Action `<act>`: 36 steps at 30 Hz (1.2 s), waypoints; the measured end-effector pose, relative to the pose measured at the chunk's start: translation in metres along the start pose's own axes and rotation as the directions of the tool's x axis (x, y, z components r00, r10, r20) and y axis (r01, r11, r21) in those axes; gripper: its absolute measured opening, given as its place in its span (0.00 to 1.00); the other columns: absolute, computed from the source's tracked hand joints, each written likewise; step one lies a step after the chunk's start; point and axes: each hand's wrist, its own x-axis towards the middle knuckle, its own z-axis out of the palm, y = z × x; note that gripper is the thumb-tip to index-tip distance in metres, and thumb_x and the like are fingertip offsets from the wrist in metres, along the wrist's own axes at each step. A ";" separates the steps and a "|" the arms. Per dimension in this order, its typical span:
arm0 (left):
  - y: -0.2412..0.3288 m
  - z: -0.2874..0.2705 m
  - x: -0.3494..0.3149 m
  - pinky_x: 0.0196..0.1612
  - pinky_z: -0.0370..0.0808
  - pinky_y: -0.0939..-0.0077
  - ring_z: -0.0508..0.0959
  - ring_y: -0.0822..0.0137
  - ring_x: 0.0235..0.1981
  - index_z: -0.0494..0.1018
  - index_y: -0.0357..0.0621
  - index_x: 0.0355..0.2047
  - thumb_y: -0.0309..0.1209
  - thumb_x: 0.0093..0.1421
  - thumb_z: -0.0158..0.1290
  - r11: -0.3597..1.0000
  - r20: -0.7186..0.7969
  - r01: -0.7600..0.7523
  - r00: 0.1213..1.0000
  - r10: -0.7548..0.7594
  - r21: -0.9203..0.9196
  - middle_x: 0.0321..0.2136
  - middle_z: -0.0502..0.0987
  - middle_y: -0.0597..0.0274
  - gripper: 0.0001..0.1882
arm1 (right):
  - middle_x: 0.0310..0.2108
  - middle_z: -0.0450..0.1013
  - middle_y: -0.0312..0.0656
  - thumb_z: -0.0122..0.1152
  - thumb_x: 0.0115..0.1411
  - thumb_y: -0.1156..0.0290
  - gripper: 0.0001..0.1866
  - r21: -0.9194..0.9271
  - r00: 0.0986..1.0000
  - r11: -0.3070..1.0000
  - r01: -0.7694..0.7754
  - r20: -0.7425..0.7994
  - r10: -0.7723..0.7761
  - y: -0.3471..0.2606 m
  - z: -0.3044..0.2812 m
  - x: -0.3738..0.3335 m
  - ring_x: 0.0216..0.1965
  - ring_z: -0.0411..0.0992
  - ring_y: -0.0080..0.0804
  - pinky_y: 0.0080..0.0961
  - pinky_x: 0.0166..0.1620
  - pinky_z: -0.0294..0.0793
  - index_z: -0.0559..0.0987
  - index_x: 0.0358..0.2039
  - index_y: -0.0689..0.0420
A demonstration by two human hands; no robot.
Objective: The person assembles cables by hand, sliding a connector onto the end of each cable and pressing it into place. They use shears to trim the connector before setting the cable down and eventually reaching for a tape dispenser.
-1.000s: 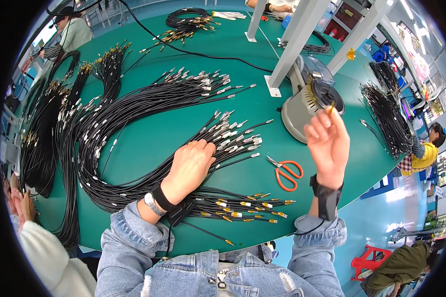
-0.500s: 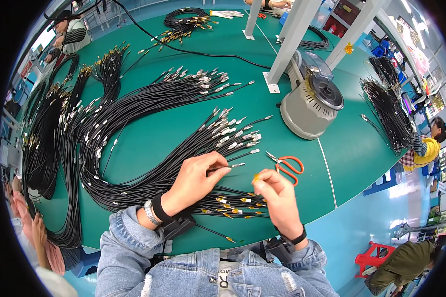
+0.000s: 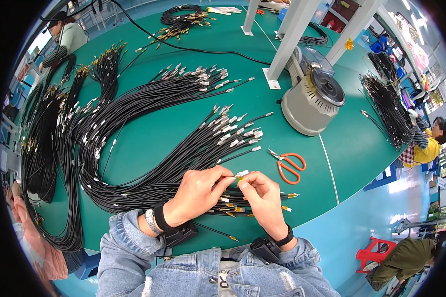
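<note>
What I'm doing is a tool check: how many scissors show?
1 clear pair: orange-handled scissors on the green table, nearer than the grey machine. Others may be hidden; an orange patch by the far post is unclear.

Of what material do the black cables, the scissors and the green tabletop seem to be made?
Black cables: probably satin plastic or rubber jackets; they curve smoothly with soft highlights.
Scissors: likely steel blades, being grey and shiny; the evenly orange handles suggest smooth plastic, or coated metal.
Green tabletop: perhaps a plastic or rubber covering, low sheen, from its even colour.
</note>
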 end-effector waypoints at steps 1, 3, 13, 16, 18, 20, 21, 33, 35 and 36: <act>0.000 0.001 0.000 0.17 0.68 0.80 0.74 0.71 0.14 0.73 0.38 0.29 0.23 0.53 0.58 1.000 0.001 0.001 1.000 -0.001 -0.002 0.17 0.74 0.61 0.04 | 0.26 0.70 0.30 0.56 0.58 0.74 0.05 -0.001 1.000 1.000 -0.002 -0.001 0.002 0.000 0.000 0.000 0.29 0.64 0.14 0.15 0.34 0.66 0.74 0.29 0.63; -0.001 0.002 -0.001 0.16 0.68 0.80 0.74 0.70 0.14 0.73 0.39 0.28 0.23 0.52 0.58 1.000 -0.014 -0.018 1.000 0.019 0.024 0.17 0.74 0.61 0.05 | 0.25 0.70 0.30 0.57 0.58 0.74 0.05 -0.020 1.000 1.000 -0.008 -0.006 0.008 0.000 -0.001 0.001 0.28 0.64 0.14 0.15 0.34 0.66 0.74 0.28 0.63; 0.000 0.004 -0.002 0.18 0.72 0.73 0.77 0.63 0.17 0.72 0.41 0.27 0.25 0.52 0.58 0.979 -0.032 -0.129 0.990 0.135 0.159 0.19 0.75 0.60 0.05 | 0.24 0.71 0.30 0.57 0.58 0.73 0.06 -0.044 0.999 0.998 -0.051 0.003 0.051 0.001 -0.005 0.003 0.27 0.65 0.13 0.14 0.32 0.66 0.74 0.28 0.63; 0.001 0.003 -0.002 0.18 0.72 0.73 0.77 0.63 0.17 0.72 0.41 0.27 0.25 0.51 0.58 0.976 -0.033 -0.141 0.988 0.148 0.168 0.19 0.76 0.60 0.06 | 0.24 0.71 0.30 0.57 0.58 0.73 0.06 -0.061 0.998 0.996 -0.060 0.008 0.061 0.003 -0.006 0.004 0.26 0.65 0.12 0.13 0.31 0.66 0.74 0.28 0.63; 0.001 0.003 -0.002 0.18 0.72 0.73 0.77 0.63 0.17 0.72 0.40 0.27 0.25 0.51 0.58 0.976 -0.030 -0.137 0.989 0.144 0.167 0.19 0.76 0.60 0.06 | 0.24 0.70 0.29 0.57 0.58 0.74 0.05 -0.053 0.998 0.996 -0.067 0.005 0.067 0.002 -0.006 0.004 0.26 0.65 0.12 0.13 0.30 0.65 0.74 0.28 0.62; 0.002 0.003 -0.002 0.17 0.72 0.74 0.77 0.63 0.16 0.72 0.40 0.26 0.25 0.50 0.58 0.978 -0.026 -0.131 0.990 0.137 0.165 0.18 0.76 0.61 0.06 | 0.24 0.69 0.28 0.56 0.58 0.76 0.04 -0.038 0.997 0.996 -0.079 -0.001 0.080 0.002 -0.005 0.004 0.25 0.64 0.11 0.12 0.29 0.63 0.74 0.27 0.62; 0.002 0.003 -0.002 0.17 0.72 0.74 0.77 0.63 0.16 0.72 0.40 0.26 0.25 0.50 0.58 0.978 -0.025 -0.131 0.990 0.137 0.165 0.18 0.76 0.61 0.06 | 0.24 0.69 0.28 0.56 0.58 0.76 0.04 -0.038 0.997 0.996 -0.079 -0.001 0.079 0.002 -0.005 0.004 0.25 0.64 0.11 0.12 0.29 0.63 0.74 0.27 0.62; -0.002 0.006 -0.003 0.15 0.68 0.78 0.73 0.69 0.12 0.73 0.40 0.26 0.23 0.48 0.60 0.981 -0.057 -0.147 0.986 0.156 0.129 0.15 0.74 0.63 0.06 | 0.22 0.70 0.29 0.57 0.59 0.72 0.07 -0.049 0.998 0.997 -0.057 -0.008 0.057 0.005 -0.006 0.004 0.25 0.64 0.11 0.12 0.28 0.64 0.74 0.27 0.63; 0.001 0.005 -0.003 0.15 0.68 0.78 0.73 0.69 0.12 0.73 0.41 0.29 0.22 0.48 0.59 0.981 -0.048 -0.138 0.988 0.146 0.134 0.15 0.73 0.63 0.08 | 0.22 0.70 0.29 0.56 0.60 0.72 0.07 -0.025 0.998 0.998 -0.057 -0.015 0.057 0.007 -0.005 0.004 0.24 0.64 0.11 0.12 0.27 0.64 0.74 0.27 0.63; 0.002 0.005 -0.002 0.15 0.68 0.78 0.73 0.69 0.12 0.73 0.41 0.30 0.22 0.48 0.59 0.981 -0.044 -0.134 0.989 0.141 0.137 0.15 0.73 0.63 0.08 | 0.22 0.70 0.29 0.56 0.60 0.72 0.07 -0.012 0.998 0.998 -0.057 -0.019 0.057 0.007 -0.005 0.004 0.24 0.64 0.10 0.12 0.27 0.63 0.74 0.27 0.63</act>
